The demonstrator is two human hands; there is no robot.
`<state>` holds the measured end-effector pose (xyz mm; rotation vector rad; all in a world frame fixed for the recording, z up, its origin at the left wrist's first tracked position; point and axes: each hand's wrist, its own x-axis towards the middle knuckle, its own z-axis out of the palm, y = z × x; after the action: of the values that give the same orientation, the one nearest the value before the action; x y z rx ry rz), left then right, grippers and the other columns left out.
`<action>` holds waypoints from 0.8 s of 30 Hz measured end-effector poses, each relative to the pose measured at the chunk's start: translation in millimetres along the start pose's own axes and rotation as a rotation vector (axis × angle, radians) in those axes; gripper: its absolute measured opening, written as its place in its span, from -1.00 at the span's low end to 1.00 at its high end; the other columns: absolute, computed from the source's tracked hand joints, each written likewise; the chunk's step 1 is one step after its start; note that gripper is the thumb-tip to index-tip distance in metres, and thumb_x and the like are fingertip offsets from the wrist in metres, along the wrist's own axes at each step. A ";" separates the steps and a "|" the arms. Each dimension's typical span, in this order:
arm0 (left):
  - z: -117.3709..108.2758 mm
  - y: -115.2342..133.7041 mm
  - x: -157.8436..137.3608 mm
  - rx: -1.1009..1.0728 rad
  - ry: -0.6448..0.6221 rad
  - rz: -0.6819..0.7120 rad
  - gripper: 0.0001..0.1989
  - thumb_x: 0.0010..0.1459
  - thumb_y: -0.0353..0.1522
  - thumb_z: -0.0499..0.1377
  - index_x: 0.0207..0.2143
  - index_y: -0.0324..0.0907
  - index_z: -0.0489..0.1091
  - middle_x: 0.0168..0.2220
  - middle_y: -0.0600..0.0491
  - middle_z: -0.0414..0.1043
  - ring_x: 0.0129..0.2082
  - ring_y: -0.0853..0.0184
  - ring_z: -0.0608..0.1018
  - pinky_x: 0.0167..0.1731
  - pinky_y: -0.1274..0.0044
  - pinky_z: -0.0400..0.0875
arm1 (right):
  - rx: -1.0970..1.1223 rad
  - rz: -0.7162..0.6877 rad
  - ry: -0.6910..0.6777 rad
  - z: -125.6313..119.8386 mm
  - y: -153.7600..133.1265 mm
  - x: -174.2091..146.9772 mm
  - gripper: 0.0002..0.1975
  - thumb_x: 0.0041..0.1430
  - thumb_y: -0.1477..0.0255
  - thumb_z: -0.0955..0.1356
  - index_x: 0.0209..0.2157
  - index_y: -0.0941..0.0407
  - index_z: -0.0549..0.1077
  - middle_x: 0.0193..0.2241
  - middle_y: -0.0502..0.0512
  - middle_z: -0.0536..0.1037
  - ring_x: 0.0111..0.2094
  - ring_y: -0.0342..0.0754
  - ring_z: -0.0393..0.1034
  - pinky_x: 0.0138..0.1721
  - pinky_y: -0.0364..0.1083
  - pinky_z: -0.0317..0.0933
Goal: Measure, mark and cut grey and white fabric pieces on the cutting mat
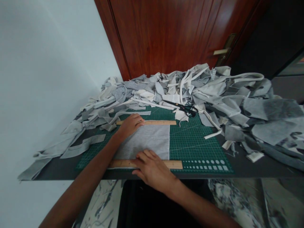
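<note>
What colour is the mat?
Green with pale grid lines; the mat shows best in the head view.

The rulers [175, 164] look like smooth wood, the panel [148, 137] matt cloth, the door [161, 34] glossy wood.

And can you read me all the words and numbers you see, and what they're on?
There are none I can read.
Far wooden ruler: markings too small and blurred.
Near wooden ruler: markings too small and blurred.
Green cutting mat: grid lines and white shapes, no readable lettering.
</note>
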<state>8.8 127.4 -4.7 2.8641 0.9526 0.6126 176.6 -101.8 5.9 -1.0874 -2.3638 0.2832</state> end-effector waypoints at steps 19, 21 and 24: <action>-0.6 -1.4 0.3 -0.021 -0.026 -0.029 -0.80 0.41 -0.29 0.16 -0.15 -0.16 0.57 -0.18 -0.04 0.54 -0.07 0.17 0.52 0.01 0.35 0.41 | 0.129 0.184 -0.010 23.5 -16.0 29.1 -0.84 0.38 0.31 0.43 -0.11 0.06 0.64 -0.11 0.13 0.53 0.03 0.09 0.38 0.11 0.07 0.34; -1.3 -2.8 0.7 -0.023 -0.033 -0.028 -0.78 0.42 -0.28 0.14 -0.17 -0.15 0.57 -0.20 -0.04 0.54 -0.09 0.16 0.52 0.00 0.35 0.41 | 0.125 0.175 -0.013 24.6 -14.5 29.7 -0.82 0.39 0.29 0.42 -0.11 0.06 0.64 -0.12 0.13 0.53 0.03 0.10 0.37 0.11 0.08 0.35; -4.6 -2.6 0.8 -0.031 -0.042 -0.019 -0.76 0.43 -0.25 0.12 -0.15 -0.14 0.56 -0.19 -0.05 0.54 -0.08 0.15 0.52 0.01 0.33 0.41 | 0.102 0.161 -0.024 25.0 -13.4 30.2 -0.79 0.40 0.28 0.41 -0.13 0.09 0.65 -0.12 0.15 0.54 0.02 0.11 0.38 0.11 0.09 0.34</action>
<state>6.2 129.7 -0.6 2.8252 0.9547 0.5578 138.2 -87.2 1.2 -1.2335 -2.2590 0.4718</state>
